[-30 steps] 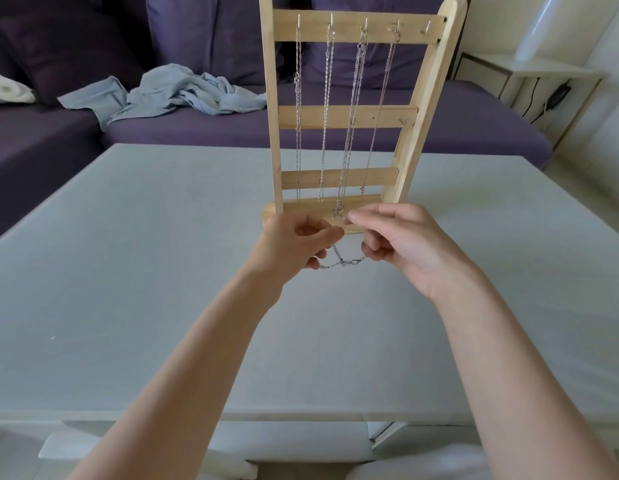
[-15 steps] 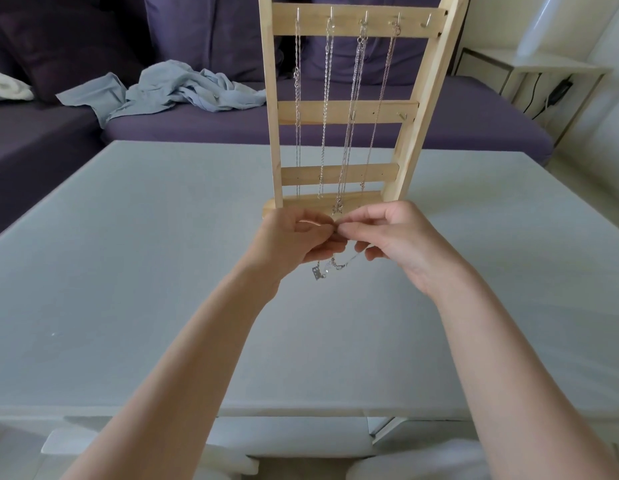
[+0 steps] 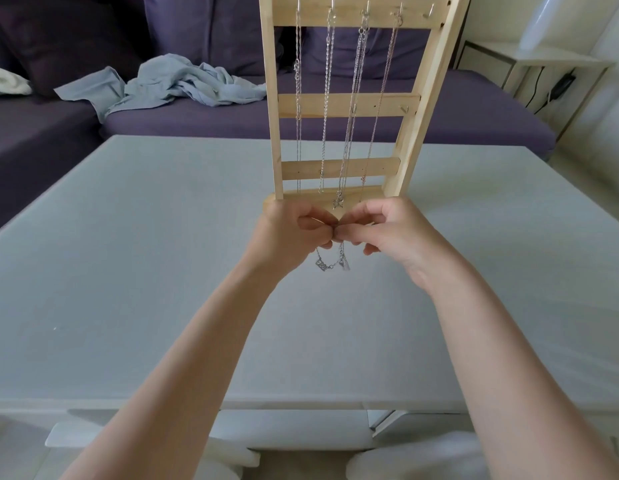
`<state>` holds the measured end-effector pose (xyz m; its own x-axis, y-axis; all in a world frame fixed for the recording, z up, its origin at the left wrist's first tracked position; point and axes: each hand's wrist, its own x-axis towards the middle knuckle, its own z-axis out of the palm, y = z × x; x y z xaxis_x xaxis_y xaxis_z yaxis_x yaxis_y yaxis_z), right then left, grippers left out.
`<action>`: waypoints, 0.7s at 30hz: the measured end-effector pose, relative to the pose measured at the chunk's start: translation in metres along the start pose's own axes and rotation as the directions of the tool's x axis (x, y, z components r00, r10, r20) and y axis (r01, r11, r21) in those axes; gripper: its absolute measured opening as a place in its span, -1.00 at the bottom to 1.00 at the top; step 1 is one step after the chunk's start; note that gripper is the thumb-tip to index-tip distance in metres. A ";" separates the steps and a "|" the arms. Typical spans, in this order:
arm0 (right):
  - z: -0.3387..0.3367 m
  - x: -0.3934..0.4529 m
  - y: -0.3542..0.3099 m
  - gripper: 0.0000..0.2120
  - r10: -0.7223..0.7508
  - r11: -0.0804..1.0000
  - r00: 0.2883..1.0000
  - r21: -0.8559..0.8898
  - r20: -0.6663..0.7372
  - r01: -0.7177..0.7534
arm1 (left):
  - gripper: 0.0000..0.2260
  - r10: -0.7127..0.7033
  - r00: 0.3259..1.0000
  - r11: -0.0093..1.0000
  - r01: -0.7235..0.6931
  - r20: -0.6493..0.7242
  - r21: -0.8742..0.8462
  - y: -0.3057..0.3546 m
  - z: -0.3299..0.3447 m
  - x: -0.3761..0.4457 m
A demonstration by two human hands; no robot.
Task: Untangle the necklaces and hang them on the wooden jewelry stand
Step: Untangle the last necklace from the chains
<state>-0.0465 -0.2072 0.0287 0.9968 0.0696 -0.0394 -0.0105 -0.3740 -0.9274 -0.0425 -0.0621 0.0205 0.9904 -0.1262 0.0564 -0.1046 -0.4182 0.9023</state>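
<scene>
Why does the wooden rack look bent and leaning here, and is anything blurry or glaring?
Head view: the wide lens bows the light wooden jewelry stand and the pale grey table edges; soft daylight, no harsh glare; the thin silver chain pinched between the left hand and the right hand looks slightly soft.

stand point(image 3: 342, 168) blocks ahead, table point(image 3: 128, 254) open L/R

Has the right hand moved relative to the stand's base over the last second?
Barely. The right hand stays just in front of the wooden stand base, its fingertips meeting the left hand, both pinching the small chain.
</scene>
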 end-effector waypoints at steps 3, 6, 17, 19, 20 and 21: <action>-0.002 -0.002 -0.002 -0.90 0.055 0.981 0.997 0.181 0.060 -0.065 | -0.79 0.056 0.998 0.998 -0.055 -0.028 0.017 0.000 -0.001 -0.001; -0.005 -0.001 -0.004 -0.87 0.068 0.940 0.994 0.327 0.088 -0.093 | -0.85 0.045 0.999 0.995 -0.047 -0.015 -0.090 0.004 -0.001 -0.002; -0.007 -0.002 -0.003 -0.89 -0.018 0.979 0.999 0.201 0.030 0.012 | -0.90 -0.094 0.991 0.961 0.114 0.092 -0.251 0.005 -0.009 -0.003; -0.008 -0.003 -0.003 -0.94 0.006 0.975 0.998 0.222 0.066 -0.021 | -0.88 -0.083 0.992 0.972 0.100 0.091 -0.212 0.005 -0.010 -0.003; -0.008 -0.003 -0.002 -0.95 0.021 0.970 0.996 0.239 0.084 -0.040 | -0.86 -0.072 0.993 0.976 0.090 0.096 -0.198 0.005 -0.010 -0.003; -0.007 -0.003 -0.001 -0.94 0.035 0.965 0.995 0.257 0.098 -0.060 | -0.85 -0.065 0.992 0.978 0.085 0.108 -0.192 0.005 -0.010 -0.003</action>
<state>-0.0492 -0.2137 0.0328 0.9833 0.1463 -0.1083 -0.0899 -0.1273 -0.9878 -0.0453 -0.0548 0.0288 0.9795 -0.1957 -0.0487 -0.0012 -0.2473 0.9689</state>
